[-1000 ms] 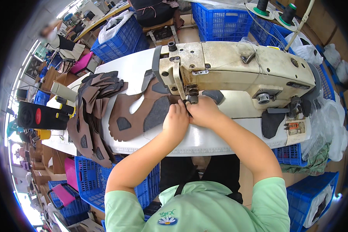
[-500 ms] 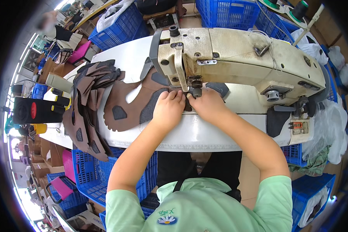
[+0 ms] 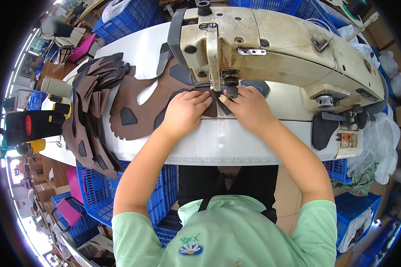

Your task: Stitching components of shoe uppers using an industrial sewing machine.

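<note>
At the head of a cream sewing machine [image 3: 276, 38], both my hands work close to the needle area. My left hand [image 3: 187, 110] lies with its fingers stretched over a brown cut piece [image 3: 140, 118] with dark grey patches, pressing it to the machine bed. My right hand [image 3: 250, 109] is closed, its thumb and fingers pinching the edge of a small dark grey piece [image 3: 223, 109] just right of the brown material. The presser foot and needle tip are mostly hidden behind the fingers and the machine's fittings.
A heap of similar brown and grey pieces [image 3: 93, 95] hangs over the table's left side. Another dark grey piece [image 3: 324, 132] lies at the right. Blue crates [image 3: 96, 196] stand below the table, with more behind it. A black box-shaped device [image 3: 33, 126] juts in at the left.
The view has shifted, so the machine looks larger and higher. My hands have moved slightly apart, and the dark grey edge between them shows more. The brown piece still lies under my left hand.
</note>
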Action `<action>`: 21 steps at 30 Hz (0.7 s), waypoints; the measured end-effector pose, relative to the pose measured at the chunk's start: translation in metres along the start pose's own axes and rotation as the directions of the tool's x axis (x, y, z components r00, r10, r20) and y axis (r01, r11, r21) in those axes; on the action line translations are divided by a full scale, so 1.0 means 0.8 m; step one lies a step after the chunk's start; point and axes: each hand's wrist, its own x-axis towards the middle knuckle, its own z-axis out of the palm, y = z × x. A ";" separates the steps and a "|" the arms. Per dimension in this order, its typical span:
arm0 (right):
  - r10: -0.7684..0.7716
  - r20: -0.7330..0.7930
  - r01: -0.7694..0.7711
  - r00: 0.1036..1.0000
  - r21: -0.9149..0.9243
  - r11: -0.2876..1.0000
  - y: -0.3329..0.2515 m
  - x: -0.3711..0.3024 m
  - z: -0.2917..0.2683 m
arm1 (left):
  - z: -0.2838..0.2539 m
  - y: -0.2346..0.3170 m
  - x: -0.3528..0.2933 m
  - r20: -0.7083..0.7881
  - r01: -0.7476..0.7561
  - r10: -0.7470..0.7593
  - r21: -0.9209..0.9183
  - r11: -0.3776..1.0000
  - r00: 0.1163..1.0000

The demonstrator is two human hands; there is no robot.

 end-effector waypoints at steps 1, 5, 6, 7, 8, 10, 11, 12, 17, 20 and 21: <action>0.001 0.007 -0.001 1.000 0.001 1.000 0.000 0.000 -0.001 | 0.001 -0.001 -0.001 0.000 0.002 -0.002 -0.007 1.000 1.000; 0.006 -0.011 -0.006 1.000 0.012 1.000 0.001 -0.002 0.002 | 0.007 -0.002 -0.002 -0.031 -0.030 0.030 0.009 1.000 0.999; 0.010 -0.017 -0.010 1.000 0.013 1.000 0.002 -0.003 0.003 | 0.008 -0.002 -0.003 -0.045 -0.030 0.031 0.020 0.999 0.999; 0.013 -0.013 -0.013 1.000 0.013 1.000 0.002 -0.002 0.003 | 0.009 -0.001 -0.003 -0.044 -0.030 0.031 0.015 0.999 0.999; 0.000 -0.043 -0.001 0.999 -0.014 1.000 0.001 -0.001 0.004 | 0.009 0.000 -0.004 -0.050 -0.020 0.021 0.024 1.000 0.999; -0.013 -0.071 0.010 0.997 -0.042 0.999 0.000 0.001 0.004 | 0.012 0.001 -0.004 -0.056 -0.010 0.011 0.030 1.000 0.998; 0.008 -0.068 -0.011 0.998 -0.042 0.999 0.000 0.001 0.004 | 0.013 0.002 -0.004 -0.063 0.006 -0.004 0.025 1.000 0.998; 0.028 -0.065 -0.030 0.997 -0.041 0.999 -0.002 0.001 0.004 | 0.015 0.002 -0.004 -0.069 0.021 -0.019 0.021 1.000 0.997; 0.077 -0.039 -0.078 0.996 -0.003 0.997 -0.007 0.003 -0.002 | 0.020 -0.001 -0.004 -0.108 0.038 -0.037 0.003 0.999 0.993; 0.092 -0.032 -0.092 0.995 0.011 0.996 -0.008 0.003 -0.001 | 0.022 -0.003 -0.004 -0.118 0.042 -0.042 -0.009 0.999 0.992; 0.092 -0.042 -0.092 0.995 0.008 0.996 -0.007 0.002 0.000 | 0.023 -0.003 -0.003 -0.121 0.039 -0.040 -0.009 0.999 0.992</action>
